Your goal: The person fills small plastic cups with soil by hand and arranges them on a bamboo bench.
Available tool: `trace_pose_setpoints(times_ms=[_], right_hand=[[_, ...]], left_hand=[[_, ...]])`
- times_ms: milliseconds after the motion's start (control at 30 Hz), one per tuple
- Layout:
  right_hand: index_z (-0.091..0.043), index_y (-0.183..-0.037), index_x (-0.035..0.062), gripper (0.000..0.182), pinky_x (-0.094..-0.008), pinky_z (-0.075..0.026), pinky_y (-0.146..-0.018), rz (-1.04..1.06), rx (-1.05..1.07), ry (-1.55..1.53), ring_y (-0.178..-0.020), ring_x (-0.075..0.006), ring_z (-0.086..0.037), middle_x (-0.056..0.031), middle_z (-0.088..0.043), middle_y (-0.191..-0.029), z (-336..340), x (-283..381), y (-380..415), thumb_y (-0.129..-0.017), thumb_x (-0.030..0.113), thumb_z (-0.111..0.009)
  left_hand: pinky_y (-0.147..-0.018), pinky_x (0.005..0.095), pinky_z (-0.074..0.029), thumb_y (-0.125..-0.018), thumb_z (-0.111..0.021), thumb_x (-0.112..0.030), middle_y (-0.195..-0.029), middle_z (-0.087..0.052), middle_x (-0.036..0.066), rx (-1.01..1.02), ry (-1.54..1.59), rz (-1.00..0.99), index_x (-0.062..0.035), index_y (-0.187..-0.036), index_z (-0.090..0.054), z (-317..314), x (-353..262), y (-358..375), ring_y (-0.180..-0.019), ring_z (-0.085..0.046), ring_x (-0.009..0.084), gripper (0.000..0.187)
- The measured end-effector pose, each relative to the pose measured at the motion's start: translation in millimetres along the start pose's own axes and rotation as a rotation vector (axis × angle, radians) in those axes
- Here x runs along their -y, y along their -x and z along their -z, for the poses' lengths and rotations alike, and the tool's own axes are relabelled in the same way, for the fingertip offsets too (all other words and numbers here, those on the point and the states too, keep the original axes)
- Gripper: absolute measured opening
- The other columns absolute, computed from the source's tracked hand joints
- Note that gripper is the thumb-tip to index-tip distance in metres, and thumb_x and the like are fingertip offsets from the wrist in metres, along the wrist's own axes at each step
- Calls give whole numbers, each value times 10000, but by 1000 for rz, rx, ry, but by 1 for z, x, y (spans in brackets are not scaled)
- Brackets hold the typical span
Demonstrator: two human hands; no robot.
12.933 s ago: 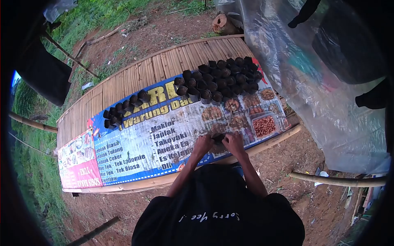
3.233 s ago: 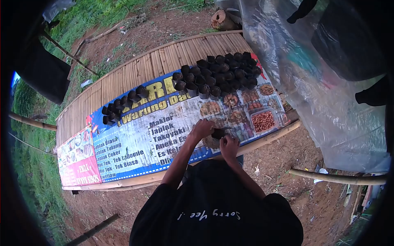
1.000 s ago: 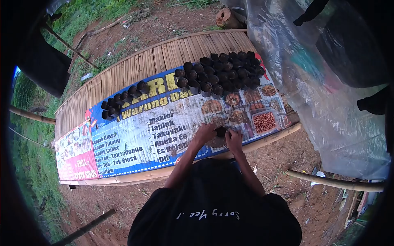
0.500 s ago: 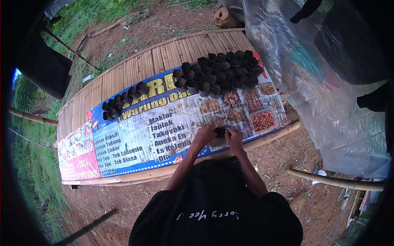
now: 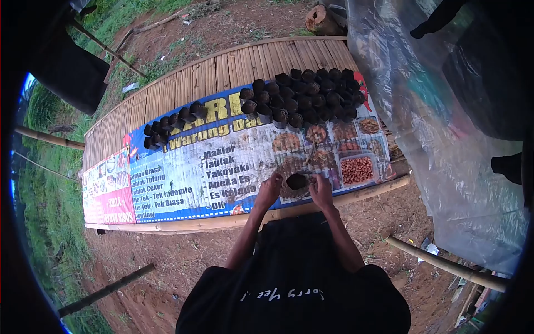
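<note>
A small black planting bag [image 5: 297, 181], its dark round mouth facing up, stands near the front edge of the banner-covered table. My right hand [image 5: 321, 192] pinches the right side of its rim. Just left of the bag is my left hand [image 5: 270, 189], fingers curled together, with a narrow gap to the rim; whatever is in those fingers is too small to make out. Reddish-brown seeds like peanuts [image 5: 357, 170] fill a clear plastic tub [image 5: 375, 161] to the right of my right hand.
Many black planting bags [image 5: 303, 100] stand packed together at the table's back right. A smaller group [image 5: 175, 121] stands further left. The printed banner [image 5: 167, 186] covers bamboo slats [image 5: 222, 69]. Clear plastic sheeting [image 5: 423, 167] hangs at the right, above a bamboo pole [image 5: 445, 263].
My left hand has moved slightly left, off the bag's rim, and the bag's mouth now shows wider. My right hand stays at its right side. The view has shifted a little.
</note>
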State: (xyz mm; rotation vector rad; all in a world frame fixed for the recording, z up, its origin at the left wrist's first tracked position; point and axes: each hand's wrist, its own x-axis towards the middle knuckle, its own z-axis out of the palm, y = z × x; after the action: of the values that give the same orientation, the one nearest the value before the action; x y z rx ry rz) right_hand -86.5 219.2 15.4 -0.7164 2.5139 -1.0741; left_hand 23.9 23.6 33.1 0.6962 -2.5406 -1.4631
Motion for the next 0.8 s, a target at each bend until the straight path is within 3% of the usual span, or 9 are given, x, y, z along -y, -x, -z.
trace_pose_setpoints(times_ms=[33, 67, 133, 200, 467, 533, 600, 800], right_hand=[[-541, -1161, 62, 478, -451, -420, -864, 157, -14, 82, -989, -375, -528, -185, -568, -1011, 3, 3, 0, -754, 248, -711], [-541, -1161, 62, 478, -451, -420, -864, 171, 2, 78, -989, -375, -528, -185, -568, -1011, 6, 6, 1, -754, 248, -711], [-470, -1263, 101, 707, -449, -413, -884, 294, 86, 288, -1018, -349, -525, -139, -574, -1057, 10, 10, -4, -650, 242, -794], [-489, -1250, 104, 710, -449, -413, -886, 340, 94, 301, -1021, -339, -524, -127, -580, -1051, 9, 12, -10, -633, 252, -806], [-571, -1171, 101, 627, -437, -408, -880, 378, 198, 172, -996, -321, -528, -98, -609, -1025, 5, 6, -32, -625, 281, -819], [-575, -1166, 101, 624, -433, -408, -879, 360, 185, 196, -1008, -316, -530, -100, -614, -1039, 4, 7, -35, -620, 276, -823], [-574, -1163, 98, 628, -432, -410, -873, 414, 173, 191, -1022, -314, -528, -104, -613, -1053, 3, 13, -42, -616, 276, -825], [-590, -1142, 102, 604, -422, -426, -850, 497, 184, 124, -962, -303, -565, -92, -635, -1005, -21, 55, -70, -613, 271, -827]], left_hand=[[-714, 431, -514, -822, -622, -152, -864, -667, 177, -14, -4, 11, -35, -1070, -572, -3, 6, 3, -831, -663, 343, 279], [-750, 431, -513, -780, -653, -116, -944, -646, 174, 34, -8, -50, -52, -1111, -549, -6, 11, 7, -875, -640, 359, 352], [-786, 431, -511, -739, -683, -80, -1023, -625, 171, 51, -12, -107, -70, -1153, -526, -10, 9, 10, -920, -616, 374, 442], [-834, 424, -498, -687, -720, -65, -1100, -596, 155, 67, -72, -60, -60, -1164, -533, -16, 3, 14, -996, -592, 356, 512], [-798, 412, -505, -699, -733, -82, -1032, -612, 143, -80, -21, -28, -60, -1092, -582, -25, -9, 13, -950, -606, 352, 422], [-781, 408, -507, -722, -717, -79, -1021, -609, 140, -71, 27, 71, -55, -1077, -591, -24, -13, 12, -922, -612, 351, 378], [-638, 345, -502, -713, -737, -69, -982, -601, 124, -164, 42, 11, -51, -1114, -585, -21, -11, 12, -714, -602, 251, 430], [-621, 334, -507, -733, -718, -46, -1026, -602, 126, -270, -32, -48, -36, -1147, -570, 19, 4, 10, -653, -600, 220, 440]])
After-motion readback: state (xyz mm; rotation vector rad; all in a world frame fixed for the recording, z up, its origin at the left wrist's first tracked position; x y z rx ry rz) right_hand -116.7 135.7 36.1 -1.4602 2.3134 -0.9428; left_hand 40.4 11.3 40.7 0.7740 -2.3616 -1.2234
